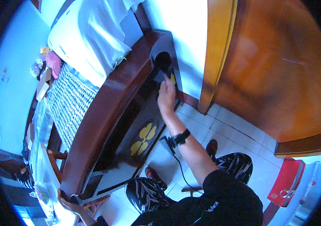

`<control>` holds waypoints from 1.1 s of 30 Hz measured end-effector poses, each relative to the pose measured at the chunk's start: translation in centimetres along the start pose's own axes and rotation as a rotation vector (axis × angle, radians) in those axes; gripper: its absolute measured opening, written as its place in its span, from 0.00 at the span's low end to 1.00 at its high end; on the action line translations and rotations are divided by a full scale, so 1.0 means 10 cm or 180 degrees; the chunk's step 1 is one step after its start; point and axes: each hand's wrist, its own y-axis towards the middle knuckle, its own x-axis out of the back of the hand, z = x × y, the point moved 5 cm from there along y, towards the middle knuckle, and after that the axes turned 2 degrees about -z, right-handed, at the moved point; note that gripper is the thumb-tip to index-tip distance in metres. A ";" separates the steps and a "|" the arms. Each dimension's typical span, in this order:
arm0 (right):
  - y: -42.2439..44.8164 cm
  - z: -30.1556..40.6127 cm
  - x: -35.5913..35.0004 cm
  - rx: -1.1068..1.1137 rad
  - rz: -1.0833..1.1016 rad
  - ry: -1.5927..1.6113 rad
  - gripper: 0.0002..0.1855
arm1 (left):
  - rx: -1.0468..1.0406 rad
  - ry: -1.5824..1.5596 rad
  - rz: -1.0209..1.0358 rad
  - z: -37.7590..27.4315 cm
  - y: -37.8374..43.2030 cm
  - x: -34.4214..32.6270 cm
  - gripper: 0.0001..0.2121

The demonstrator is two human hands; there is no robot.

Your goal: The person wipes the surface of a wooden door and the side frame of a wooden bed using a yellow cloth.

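Note:
A dark brown wooden footboard (92, 124), seemingly of a bed, curves across the middle. On its glossy face are gold clover shapes (143, 138) inside an oval. My right hand (167, 94) reaches to the far end of that face, its fingers curled around a small yellow thing (173, 79), perhaps a cloth. The hand is slightly blurred and hides most of what it holds. Beside it shows a dark round reflection or shadow (162, 60). My left hand (70, 204) grips the near end of the footboard at its corner.
Behind the footboard lie a white cloth (87, 39), a houndstooth-patterned cloth (70, 99) and plush toys (53, 63). An orange-brown wooden door (273, 73) stands right. A black cable (181, 166) hangs below my right wristband (180, 137). A red box (286, 182) sits lower right on the tiled floor (234, 127).

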 end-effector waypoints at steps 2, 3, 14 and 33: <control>-0.45 0.17 -0.02 0.0061 0.0436 -0.0163 0.18 | 0.0066 -0.0027 -0.0035 0.02 -0.01 0.03 0.20; -0.73 0.23 -0.03 0.0123 0.0722 -0.0120 0.19 | 0.0101 -0.0040 -0.0048 0.03 -0.02 0.03 0.20; -0.58 0.21 -0.23 0.0535 0.0363 -0.0482 0.24 | 0.0039 0.0063 -0.0054 -0.05 -0.05 0.00 0.19; -2.35 0.74 -0.26 0.0760 0.1489 -0.0262 0.22 | -0.0236 -0.0056 -0.0203 -0.16 -0.04 -0.11 0.15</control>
